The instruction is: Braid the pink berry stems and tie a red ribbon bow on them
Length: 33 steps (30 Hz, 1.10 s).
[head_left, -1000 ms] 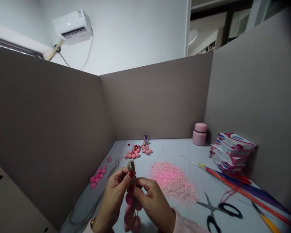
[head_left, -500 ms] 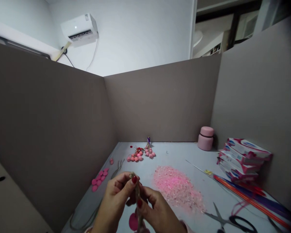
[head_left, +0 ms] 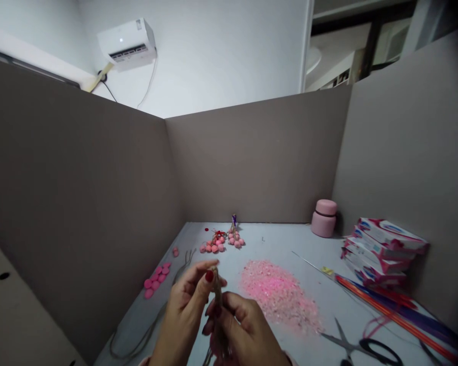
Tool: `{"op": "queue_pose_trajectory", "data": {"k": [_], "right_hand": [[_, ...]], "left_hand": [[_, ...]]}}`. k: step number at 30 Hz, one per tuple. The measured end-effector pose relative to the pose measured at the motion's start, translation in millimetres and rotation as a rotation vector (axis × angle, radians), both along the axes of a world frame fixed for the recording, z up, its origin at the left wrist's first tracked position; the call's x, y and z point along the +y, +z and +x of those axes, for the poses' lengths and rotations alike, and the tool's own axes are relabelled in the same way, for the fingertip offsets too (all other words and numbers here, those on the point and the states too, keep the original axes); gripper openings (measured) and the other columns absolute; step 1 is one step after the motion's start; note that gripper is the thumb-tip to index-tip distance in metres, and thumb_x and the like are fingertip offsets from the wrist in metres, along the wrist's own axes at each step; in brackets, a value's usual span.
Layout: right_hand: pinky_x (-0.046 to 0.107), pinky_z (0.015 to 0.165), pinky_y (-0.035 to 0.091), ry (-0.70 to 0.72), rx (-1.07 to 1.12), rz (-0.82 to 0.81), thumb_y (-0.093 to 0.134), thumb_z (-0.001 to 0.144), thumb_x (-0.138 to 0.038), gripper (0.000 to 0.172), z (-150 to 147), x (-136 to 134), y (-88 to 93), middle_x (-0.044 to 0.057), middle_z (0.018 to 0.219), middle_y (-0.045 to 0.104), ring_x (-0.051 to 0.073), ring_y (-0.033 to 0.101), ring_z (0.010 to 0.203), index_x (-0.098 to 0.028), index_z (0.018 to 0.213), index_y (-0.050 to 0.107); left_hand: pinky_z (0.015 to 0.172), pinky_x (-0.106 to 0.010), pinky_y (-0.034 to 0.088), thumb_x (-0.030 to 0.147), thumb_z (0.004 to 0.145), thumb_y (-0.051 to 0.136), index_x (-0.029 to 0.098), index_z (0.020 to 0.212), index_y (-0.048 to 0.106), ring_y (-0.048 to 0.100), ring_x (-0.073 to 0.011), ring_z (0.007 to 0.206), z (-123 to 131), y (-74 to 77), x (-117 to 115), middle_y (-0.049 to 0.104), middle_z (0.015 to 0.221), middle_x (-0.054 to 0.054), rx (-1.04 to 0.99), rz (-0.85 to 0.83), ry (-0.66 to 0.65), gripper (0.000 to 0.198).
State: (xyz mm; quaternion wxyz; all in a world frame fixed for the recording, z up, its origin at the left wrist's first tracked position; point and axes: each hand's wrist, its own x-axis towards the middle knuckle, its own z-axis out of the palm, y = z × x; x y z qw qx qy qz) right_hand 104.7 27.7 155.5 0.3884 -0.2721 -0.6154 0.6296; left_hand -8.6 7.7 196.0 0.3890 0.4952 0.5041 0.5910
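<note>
Grips checked first: the left grip (head_left: 185,305) and right grip (head_left: 244,328) are both closed, fingers and thumbs pinching a jute strand (head_left: 217,290) from opposite sides just above the counter's near edge. The strand stands roughly upright, its lower length hidden behind the right grip; whatever hangs beneath cannot be made out. The two-handed pinch appears to serve for steadying the strand at close range.

On the counter (head_left: 278,239), items are sorted by kind, seemingly to keep each within sight and reach. Pink pompoms (head_left: 154,279) lie in a loose row left of the hands, with loose twine (head_left: 185,267) just beside them. Two finished-looking pompom clusters (head_left: 223,243) sit further back against the partition (head_left: 252,168). A heap of pink flakes (head_left: 278,297) lies right of the hands. Scissors (head_left: 361,345) rest at the right front, near plastic rods (head_left: 397,317). A pink jar (head_left: 324,218) and stacked boxes (head_left: 383,249) stand against the far right corner, out of the working area.
</note>
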Motion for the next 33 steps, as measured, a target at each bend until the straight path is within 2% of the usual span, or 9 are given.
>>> {"op": "queue_pose_trajectory", "data": {"k": [3,7,10,12,16,20,23,28,33], "right_hand": [[0.025,0.05,0.039,-0.153,-0.102,0.169,0.043,0.084,-0.043,0.032,1.7,0.7,1.6,0.007,0.071,0.06,0.014,0.052,0.055,-0.015,0.078,0.059],[0.035,0.068,0.039,-0.352,-0.301,0.682,0.035,0.083,-0.017,0.025,-1.1,0.1,-2.4,0.007,0.068,0.06,0.018,0.053,0.064,-0.018,0.074,0.058],[0.04,0.07,0.037,-0.417,-0.336,0.844,0.03,0.083,-0.014,0.029,-4.3,-2.8,-4.4,0.005,0.058,0.057,0.017,0.05,0.054,-0.018,0.067,0.053],[0.036,0.065,0.039,-0.365,-0.317,0.727,0.034,0.085,-0.02,0.026,-2.5,-4.3,-1.5,0.004,0.059,0.056,0.017,0.051,0.054,-0.018,0.068,0.054],[0.026,0.047,0.039,0.014,-0.121,0.245,0.038,0.087,-0.041,0.031,10.8,-0.3,14.4,-0.001,0.055,0.052,0.013,0.05,0.045,-0.018,0.091,0.059],[0.027,0.067,0.041,0.127,0.031,0.243,0.042,0.087,-0.041,0.033,18.7,10.2,27.4,0.001,0.066,0.056,0.014,0.053,0.067,-0.018,0.085,0.065],[0.026,0.065,0.04,0.241,0.052,0.151,0.048,0.084,-0.041,0.03,15.8,13.8,26.0,-0.002,0.061,0.054,0.011,0.05,0.061,-0.017,0.085,0.066],[0.026,0.068,0.042,0.19,0.101,0.096,0.06,0.075,-0.044,0.03,9.9,9.4,17.2,0.001,0.07,0.06,0.015,0.054,0.073,-0.015,0.082,0.068],[0.023,0.046,0.04,0.092,0.041,-0.026,0.056,0.073,-0.053,0.042,3.4,7.1,12.0,-0.003,0.04,0.051,0.011,0.049,0.039,-0.013,0.078,0.065]], "left_hand": [[0.057,-0.023,0.043,0.04,0.073,0.06,0.023,0.093,0.059,0.053,-0.0149,0.063,-2.4,-4.8,-6.6,0.06,0.078,-0.002,0.243,0.086,0.101,0.026],[0.054,-0.023,0.036,0.03,0.072,0.061,0.021,0.066,0.062,0.047,-0.0142,0.055,3.2,-12.7,-17.7,0.053,0.06,0.001,0.559,0.196,0.251,0.011],[0.053,-0.022,0.036,0.026,0.075,0.058,0.02,0.06,0.058,0.049,-0.0147,0.055,4.1,-13.5,-20.3,0.053,0.058,0.0,0.594,0.232,0.258,0.016],[0.054,-0.022,0.036,0.026,0.076,0.057,0.02,0.061,0.058,0.051,-0.0159,0.058,-0.1,-9.8,-19.6,0.054,0.06,-0.001,0.552,0.205,0.172,0.016],[0.055,-0.022,0.037,0.034,0.079,0.053,0.019,0.063,0.059,0.049,-0.0149,0.058,-12.6,5.7,-16.4,0.053,0.059,0.0,0.287,0.066,-0.099,0.023],[0.051,-0.02,0.036,0.035,0.075,0.058,0.016,0.062,0.061,0.044,-0.0108,0.052,-18.8,18.0,-14.3,0.051,0.056,0.002,0.032,-0.022,-0.258,0.024],[0.051,-0.021,0.035,0.035,0.075,0.059,0.015,0.062,0.06,0.042,-0.01,0.052,-20.3,17.1,-13.7,0.048,0.056,0.002,-0.008,-0.06,-0.321,0.024],[0.053,-0.02,0.035,0.036,0.076,0.058,0.015,0.062,0.058,0.04,-0.0097,0.054,-20.9,9.7,-12.0,0.046,0.056,0.003,-0.009,-0.064,-0.291,0.025],[0.058,-0.021,0.038,0.034,0.076,0.058,0.016,0.072,0.06,0.047,-0.0116,0.062,-19.3,1.5,-3.6,0.053,0.066,0.001,0.046,0.002,-0.217,0.019]]}}
